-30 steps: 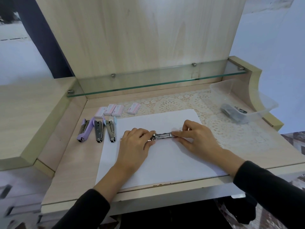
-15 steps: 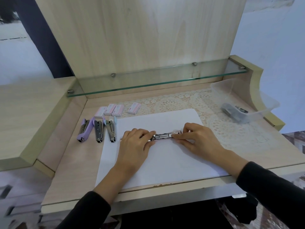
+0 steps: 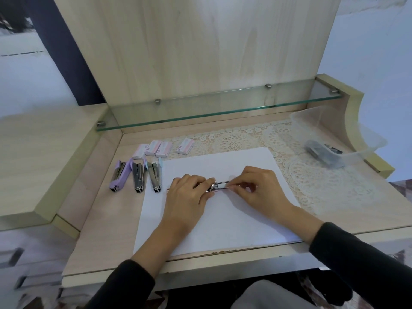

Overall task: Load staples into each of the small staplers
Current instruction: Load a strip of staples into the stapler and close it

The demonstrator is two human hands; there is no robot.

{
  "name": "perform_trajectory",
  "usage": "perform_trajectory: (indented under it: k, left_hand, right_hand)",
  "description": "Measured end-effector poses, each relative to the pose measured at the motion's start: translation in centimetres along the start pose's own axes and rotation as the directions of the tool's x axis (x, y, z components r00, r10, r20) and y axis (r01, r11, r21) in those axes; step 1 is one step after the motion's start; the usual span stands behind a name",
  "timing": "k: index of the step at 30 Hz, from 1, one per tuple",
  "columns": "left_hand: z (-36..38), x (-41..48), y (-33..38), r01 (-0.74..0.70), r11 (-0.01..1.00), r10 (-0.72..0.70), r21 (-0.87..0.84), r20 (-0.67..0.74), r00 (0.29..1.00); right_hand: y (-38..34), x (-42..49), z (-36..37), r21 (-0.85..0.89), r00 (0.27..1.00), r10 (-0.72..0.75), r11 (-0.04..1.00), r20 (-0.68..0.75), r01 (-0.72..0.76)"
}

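A small stapler (image 3: 217,186) lies opened flat on the white sheet of paper (image 3: 218,221), its metal channel showing between my hands. My left hand (image 3: 189,195) grips its left end. My right hand (image 3: 256,186) pinches its right end, fingertips on the channel. Any staple strip under the fingers is hidden. Three more small staplers lie side by side left of the paper: a purple one (image 3: 119,178), a grey one (image 3: 137,177) and a pale blue one (image 3: 155,175). Several pink staple boxes (image 3: 161,148) stand behind them.
A clear plastic tub (image 3: 356,143) at the right holds a dark stapler (image 3: 323,151). A lace mat (image 3: 312,175) covers the right of the desk. A glass shelf (image 3: 211,110) runs along the back. The desk's front edge (image 3: 200,262) is near my wrists.
My right hand has slid left along the stapler toward my left hand, so less of the metal channel shows. The left hand has stayed put.
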State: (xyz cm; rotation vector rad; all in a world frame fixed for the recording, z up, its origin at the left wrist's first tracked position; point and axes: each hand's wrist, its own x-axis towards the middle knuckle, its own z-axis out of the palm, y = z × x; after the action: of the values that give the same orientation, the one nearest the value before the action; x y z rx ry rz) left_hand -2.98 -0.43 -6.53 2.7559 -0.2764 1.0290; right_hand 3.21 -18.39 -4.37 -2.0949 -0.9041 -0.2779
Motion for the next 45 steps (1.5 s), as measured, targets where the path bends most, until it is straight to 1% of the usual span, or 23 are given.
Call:
perform_trajectory:
  k: [2, 4, 6, 9, 19, 23, 28, 34, 41, 45]
  left_hand:
    - [0.0, 0.0, 0.0, 0.0, 1.0, 0.0, 0.0, -0.004, 1.0]
    - [0.1, 0.0, 0.0, -0.004, 1.0, 0.004, -0.001, -0.008, 1.0]
    - [0.1, 0.0, 0.0, -0.005, 1.0, 0.005, 0.004, -0.01, 1.0]
    - [0.1, 0.0, 0.0, 0.003, 1.0, -0.003, 0.005, -0.019, 1.0]
    - [0.0, 0.0, 0.0, 0.021, 1.0, -0.021, -0.011, -0.017, 1.0]
    - [0.0, 0.0, 0.0, 0.018, 1.0, -0.019, -0.022, -0.02, 1.0]
    - [0.0, 0.1, 0.0, 0.009, 0.999, -0.01, -0.032, -0.022, 1.0]
    - [0.0, 0.0, 0.0, 0.016, 0.999, -0.017, -0.04, -0.023, 1.0]
    - [-0.1, 0.0, -0.1, 0.042, 0.997, -0.041, -0.059, 0.032, 0.999]
    - [-0.2, -0.1, -0.1, 0.079, 0.994, -0.074, -0.073, 0.074, 0.995]
  right_hand:
    - [-0.3, 0.1, -0.1, -0.015, 0.995, 0.104, 0.994, -0.007, -0.105]
    - [-0.8, 0.2, -0.1, -0.045, 0.979, 0.204, 0.978, 0.016, -0.203]
    - [-1.2, 0.2, 0.0, -0.058, 0.963, 0.267, 0.962, 0.025, -0.265]
    - [-1.7, 0.3, 0.4, -0.034, 0.943, 0.333, 0.942, 0.009, -0.333]
    - [-3.1, 0.5, 1.0, 0.086, 0.901, 0.434, 0.897, 0.015, -0.433]
    - [-3.3, 0.5, 1.2, 0.191, 0.869, 0.495, 0.851, 0.025, -0.49]
    - [-3.3, 0.4, 1.1, 0.287, 0.857, 0.512, 0.815, 0.05, -0.504]
    - [-3.4, 0.5, 1.4, 0.27, 0.872, 0.488, 0.835, 0.042, -0.48]
    - [-2.7, 0.3, 0.6, 0.326, 0.882, 0.47, 0.827, 0.048, -0.458]
    - [-2.5, 0.0, -0.2, 0.386, 0.881, 0.469, 0.803, 0.061, -0.454]
